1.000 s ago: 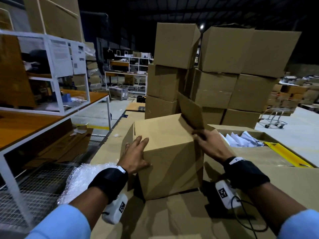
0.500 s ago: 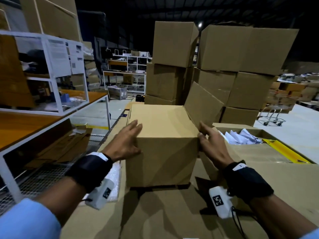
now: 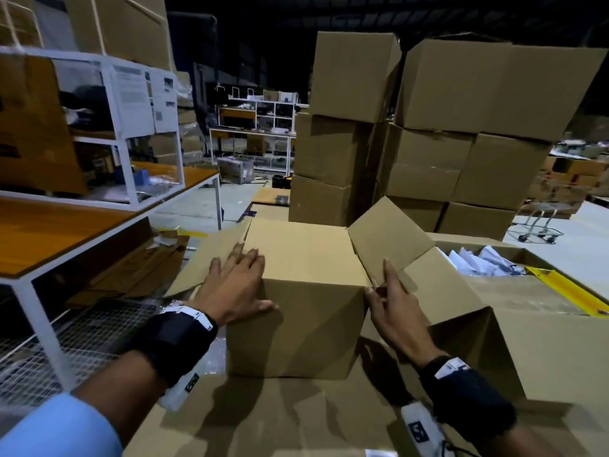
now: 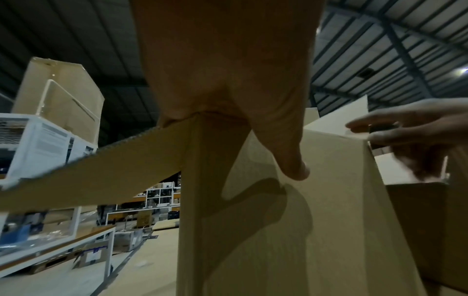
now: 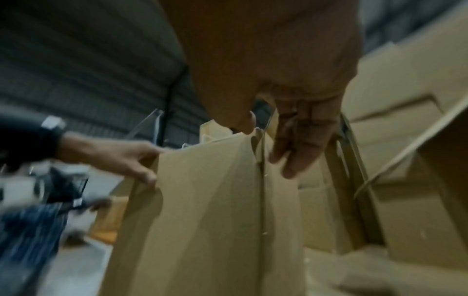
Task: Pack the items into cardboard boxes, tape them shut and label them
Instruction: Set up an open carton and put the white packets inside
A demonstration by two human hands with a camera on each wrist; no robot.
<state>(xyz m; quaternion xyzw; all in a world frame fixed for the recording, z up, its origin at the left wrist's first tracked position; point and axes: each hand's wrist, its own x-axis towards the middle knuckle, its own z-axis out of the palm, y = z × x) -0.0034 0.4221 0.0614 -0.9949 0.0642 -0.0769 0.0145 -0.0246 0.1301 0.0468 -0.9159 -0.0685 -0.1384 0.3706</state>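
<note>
Right flap now lowered from upright, plain brown cardboard box [image 3: 296,311], left hand [image 3: 237,285] spread flat on top, right hand [image 3: 392,305] pinching flap edge.

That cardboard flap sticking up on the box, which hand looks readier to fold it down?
Right. The right hand already touches the raised flap at its base, while the left hand lies flat on the box, steadying its other corner.
</note>
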